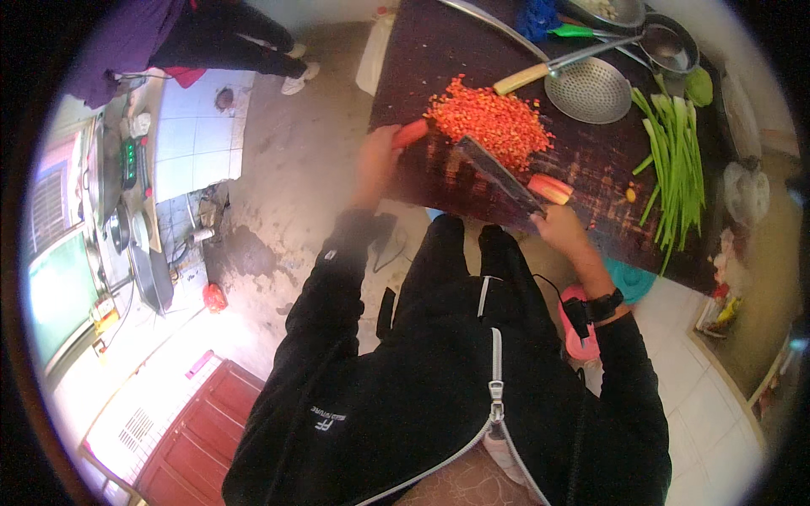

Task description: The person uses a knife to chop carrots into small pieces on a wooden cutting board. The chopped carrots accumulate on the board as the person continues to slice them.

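My left hand [378, 163] is at the table's left edge, closed on a piece of carrot [411, 134]. A heap of finely chopped carrot [493, 123] lies just beyond it on the dark wooden table [436, 190]. In my right hand [562, 231] is the handle end of a knife [497, 172] with a broad dark blade; its tip points up and left to the heap's near edge. Cut carrot pieces [550, 188] lie beside the blade, close to my right hand. The knife's handle is mostly hidden by my fingers.
A perforated metal skimmer [588, 92] with a wooden handle [522, 79] lies behind the heap. Long green stalks [677, 164] lie at the right. Pans [671, 44] stand at the far right corner. Another person [234, 38] stands at the upper left, near a tiled counter [196, 136].
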`<state>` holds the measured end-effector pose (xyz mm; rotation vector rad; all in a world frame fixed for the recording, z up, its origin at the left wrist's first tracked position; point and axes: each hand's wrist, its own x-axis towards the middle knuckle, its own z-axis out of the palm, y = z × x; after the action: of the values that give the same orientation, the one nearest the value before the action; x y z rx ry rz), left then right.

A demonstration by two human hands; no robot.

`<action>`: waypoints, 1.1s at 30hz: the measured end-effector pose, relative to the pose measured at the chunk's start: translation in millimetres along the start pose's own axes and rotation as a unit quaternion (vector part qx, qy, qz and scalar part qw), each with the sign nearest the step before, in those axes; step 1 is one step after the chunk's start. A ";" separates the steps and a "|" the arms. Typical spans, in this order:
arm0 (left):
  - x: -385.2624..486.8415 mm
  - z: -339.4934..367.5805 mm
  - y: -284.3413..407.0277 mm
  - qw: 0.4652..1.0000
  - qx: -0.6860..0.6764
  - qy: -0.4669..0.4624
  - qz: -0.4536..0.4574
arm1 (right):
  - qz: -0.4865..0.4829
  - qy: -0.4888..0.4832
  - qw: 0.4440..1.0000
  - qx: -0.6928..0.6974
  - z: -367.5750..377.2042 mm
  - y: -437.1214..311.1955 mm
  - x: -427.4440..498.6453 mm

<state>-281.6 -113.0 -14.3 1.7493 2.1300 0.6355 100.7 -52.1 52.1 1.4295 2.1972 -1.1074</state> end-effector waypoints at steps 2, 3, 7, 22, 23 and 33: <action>-14.2 -1.3 -3.5 0.998 0.017 -0.015 -0.053 | -0.030 -0.001 0.999 -0.013 5.6 -3.8 -6.1; -21.8 -1.2 -5.1 0.996 -0.011 -0.019 -0.087 | -0.030 -0.001 1.000 -0.007 8.7 -6.6 -7.4; -40.1 9.9 -10.1 0.929 -0.286 -0.025 -0.232 | -0.027 -0.005 1.000 0.013 14.0 -10.0 -7.7; -52.4 27.0 111.2 0.972 -0.005 -0.062 0.228 | 0.001 0.003 1.000 -0.004 19.5 -15.1 -17.8; -53.8 30.0 112.4 0.973 0.000 -0.057 0.225 | 0.003 0.000 1.000 -0.014 19.1 -16.9 -19.3; -72.5 34.9 96.8 0.963 -0.007 -0.019 0.270 | -0.003 0.004 0.999 -0.031 24.4 -16.1 -19.3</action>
<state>-167.9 -163.9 3.5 2.3287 1.6079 0.7327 91.7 -85.9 54.9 1.4044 2.2225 -1.0272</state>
